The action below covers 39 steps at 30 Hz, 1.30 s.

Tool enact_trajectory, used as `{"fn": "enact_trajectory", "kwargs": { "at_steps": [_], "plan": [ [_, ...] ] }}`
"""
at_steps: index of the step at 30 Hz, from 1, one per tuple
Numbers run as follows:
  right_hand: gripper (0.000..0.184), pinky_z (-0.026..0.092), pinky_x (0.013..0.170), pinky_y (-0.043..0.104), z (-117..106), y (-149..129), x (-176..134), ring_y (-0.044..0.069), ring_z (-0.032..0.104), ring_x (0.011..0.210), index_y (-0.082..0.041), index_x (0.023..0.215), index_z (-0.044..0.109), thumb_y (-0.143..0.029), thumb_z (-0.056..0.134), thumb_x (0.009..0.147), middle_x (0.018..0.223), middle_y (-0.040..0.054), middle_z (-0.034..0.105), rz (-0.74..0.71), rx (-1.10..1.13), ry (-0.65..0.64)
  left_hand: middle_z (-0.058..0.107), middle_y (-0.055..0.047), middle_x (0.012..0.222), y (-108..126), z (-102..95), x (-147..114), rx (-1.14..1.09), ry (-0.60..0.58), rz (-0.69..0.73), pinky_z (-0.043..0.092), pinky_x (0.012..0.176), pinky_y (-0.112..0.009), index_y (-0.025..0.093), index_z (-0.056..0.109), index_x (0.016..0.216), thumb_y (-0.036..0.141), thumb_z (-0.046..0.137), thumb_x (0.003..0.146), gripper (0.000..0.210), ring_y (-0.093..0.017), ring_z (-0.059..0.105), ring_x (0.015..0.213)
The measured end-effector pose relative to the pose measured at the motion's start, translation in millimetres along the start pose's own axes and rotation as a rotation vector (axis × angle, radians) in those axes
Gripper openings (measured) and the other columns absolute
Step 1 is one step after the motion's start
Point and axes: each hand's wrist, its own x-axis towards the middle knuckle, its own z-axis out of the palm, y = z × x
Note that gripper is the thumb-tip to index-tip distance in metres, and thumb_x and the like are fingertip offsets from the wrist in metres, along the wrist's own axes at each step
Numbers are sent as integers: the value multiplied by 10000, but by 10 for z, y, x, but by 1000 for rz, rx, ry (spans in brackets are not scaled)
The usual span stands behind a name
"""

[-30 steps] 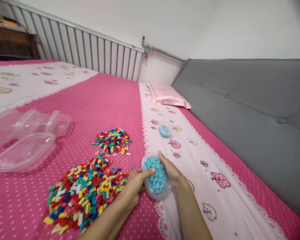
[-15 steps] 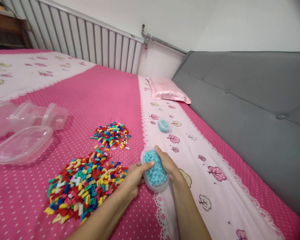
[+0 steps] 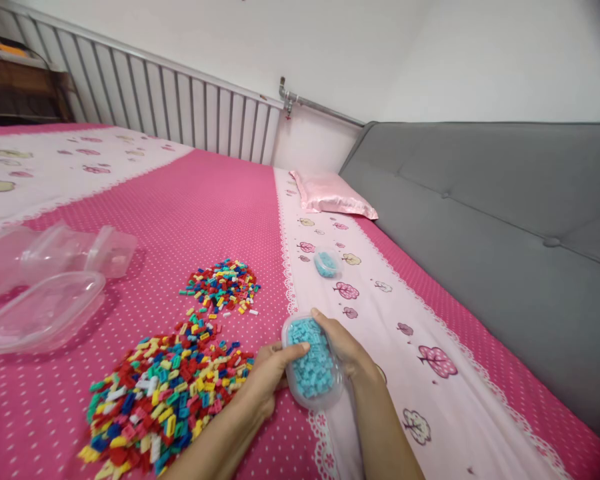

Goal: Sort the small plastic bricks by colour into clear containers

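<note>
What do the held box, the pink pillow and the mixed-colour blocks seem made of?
Box: probably smooth plastic, as it looks see-through. Pillow: likely satin-like cloth, shiny; its surface catches light. Blocks: apparently hard, smooth plastic; their edges look crisp.

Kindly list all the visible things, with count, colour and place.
Held box: 1, clear, front centre
Small box: 1, clear, beyond held box
Bricks: many, light blue, in both boxes
Large pile: 1, multicoloured, front left
Small pile: 1, multicoloured, just beyond
Tubs: several, clear, left edge
Bedspread: 1, pink and white, underneath
Padded board: 1, grey, right side
Pillow: 1, light pink, near board
Radiator: 1, white, back left
Pipe: 1, grey, right of radiator
Furniture: 1, brown, upper left
Small object: 1, orange, atop furniture
Walls: apparently 2, white, back
Left hand: 1, bare, held box's left side
Right hand: 1, bare, held box's right side
</note>
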Motion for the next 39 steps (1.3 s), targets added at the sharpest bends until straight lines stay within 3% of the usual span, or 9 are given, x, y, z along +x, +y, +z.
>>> {"fn": "enact_trajectory", "kwargs": {
  "at_steps": [8,14,34,37,39],
  "plan": [
    [401,471,550,252,27,-14,6,131,571,492,-103,648,606,-496,594,727,546,36,629,56,151,-47,701,-130,720,5,9,-2,19,-23,-6,542,628,-306,58,663,835,219,692,635,258,-202,651,595],
    [411,432,473,228,74,-6,19,105,513,427,-109,579,570,-500,638,682,472,5,569,17,111,19,702,-124,722,18,12,-11,17,1,4,541,605,-291,70,653,825,218,698,633,246,-199,651,594],
    [472,402,459,235,94,30,74,104,478,435,-130,565,543,-590,625,628,470,-7,529,-53,42,12,697,-93,684,-1,-8,-8,-6,34,-14,532,562,-255,86,661,774,267,723,602,257,-170,640,579],
    [469,419,502,242,85,-9,19,118,513,503,-132,658,572,-600,583,662,547,-1,560,-126,-61,48,701,-100,720,-13,-13,8,-8,40,-16,541,587,-279,80,662,823,277,722,607,298,-177,642,595],
    [473,458,614,265,76,-46,-52,158,582,674,-144,864,600,-584,561,693,744,36,629,-209,-180,127,702,-106,740,-11,-17,15,-24,60,-22,544,602,-286,76,661,849,289,724,608,327,-181,645,614]
  ]
}}
